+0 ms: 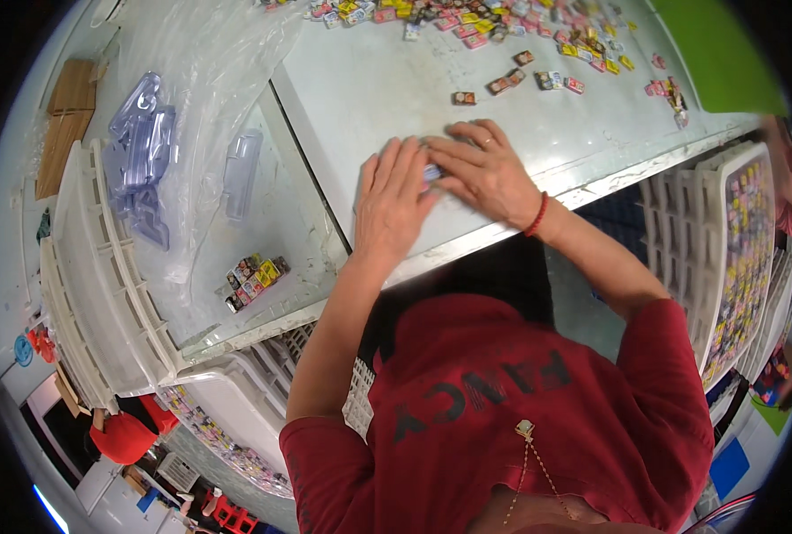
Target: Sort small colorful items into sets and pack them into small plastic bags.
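Observation:
My left hand [390,198] rests on the white tabletop, its fingers long and close together, the thumb side against a small purple-and-white block [431,173]. From the other side my right hand [488,171], with a red bead bracelet at the wrist, curls its fingers and thumb around the same block. Most of the block is covered by the fingers, so its exact kind cannot be made out. Just beyond the hands lies a single small brown printed block [464,99]. A few more brown blocks [506,82] sit farther to the right.
A pile of small colourful printed blocks [476,22] spreads across the far table. To the left are clear plastic packaging pieces [147,147], plastic sheeting [209,89] and a cluster of blocks [255,281]. White trays of blocks [734,249] stack at the right, beneath a green surface [716,53].

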### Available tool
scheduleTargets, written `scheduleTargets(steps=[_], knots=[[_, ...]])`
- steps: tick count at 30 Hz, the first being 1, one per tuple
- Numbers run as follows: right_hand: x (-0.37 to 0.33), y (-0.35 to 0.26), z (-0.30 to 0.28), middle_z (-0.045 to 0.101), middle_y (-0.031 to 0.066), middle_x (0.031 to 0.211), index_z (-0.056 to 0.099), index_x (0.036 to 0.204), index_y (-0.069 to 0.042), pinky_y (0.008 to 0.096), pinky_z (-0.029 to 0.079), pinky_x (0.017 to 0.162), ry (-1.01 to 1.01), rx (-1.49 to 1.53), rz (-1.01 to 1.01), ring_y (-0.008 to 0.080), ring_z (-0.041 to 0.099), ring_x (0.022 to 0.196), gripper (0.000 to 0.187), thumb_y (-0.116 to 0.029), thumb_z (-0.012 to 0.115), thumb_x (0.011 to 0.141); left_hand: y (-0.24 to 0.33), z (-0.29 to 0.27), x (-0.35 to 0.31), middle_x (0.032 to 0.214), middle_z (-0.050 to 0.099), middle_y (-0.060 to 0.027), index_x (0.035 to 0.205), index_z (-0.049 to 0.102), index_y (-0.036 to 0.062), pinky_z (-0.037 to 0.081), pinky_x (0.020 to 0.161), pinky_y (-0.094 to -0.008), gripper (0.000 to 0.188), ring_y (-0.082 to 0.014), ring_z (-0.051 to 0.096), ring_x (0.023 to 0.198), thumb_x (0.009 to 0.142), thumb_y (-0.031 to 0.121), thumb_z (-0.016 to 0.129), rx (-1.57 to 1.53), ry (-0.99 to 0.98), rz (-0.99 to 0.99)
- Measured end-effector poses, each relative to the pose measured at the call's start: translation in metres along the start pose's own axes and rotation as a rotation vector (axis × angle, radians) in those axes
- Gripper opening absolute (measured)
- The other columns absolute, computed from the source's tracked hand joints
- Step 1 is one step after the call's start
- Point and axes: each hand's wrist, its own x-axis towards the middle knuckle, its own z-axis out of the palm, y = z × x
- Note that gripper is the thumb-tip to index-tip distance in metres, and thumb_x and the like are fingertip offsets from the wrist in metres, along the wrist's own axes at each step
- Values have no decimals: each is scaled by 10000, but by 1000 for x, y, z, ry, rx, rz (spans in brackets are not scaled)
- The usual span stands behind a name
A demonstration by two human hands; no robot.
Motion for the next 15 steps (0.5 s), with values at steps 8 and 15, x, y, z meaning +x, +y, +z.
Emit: scheduleTargets(steps=[8, 15], knots=[[-11, 3, -5, 337, 130, 1494, 345, 1427, -41, 547, 223, 1110, -233, -102, -63, 336, 284, 1394, 748, -560, 453, 899, 8, -11, -4, 1423, 404, -194, 1315, 447, -48, 276, 1057, -509, 766, -375, 357, 1324, 769, 422, 707, 57, -251, -61], [-16, 17, -37, 443, 189, 1377, 434, 1352, -25, 454, 314, 1074, 91, 148, 175, 371, 403, 1288, 563, -343, 572, 908, 10, -19, -9, 1427, 408, -174, 1317, 450, -33, 260, 1052, -552, 792, -374, 354, 1321, 709, 354, 778, 63, -147, -85]])
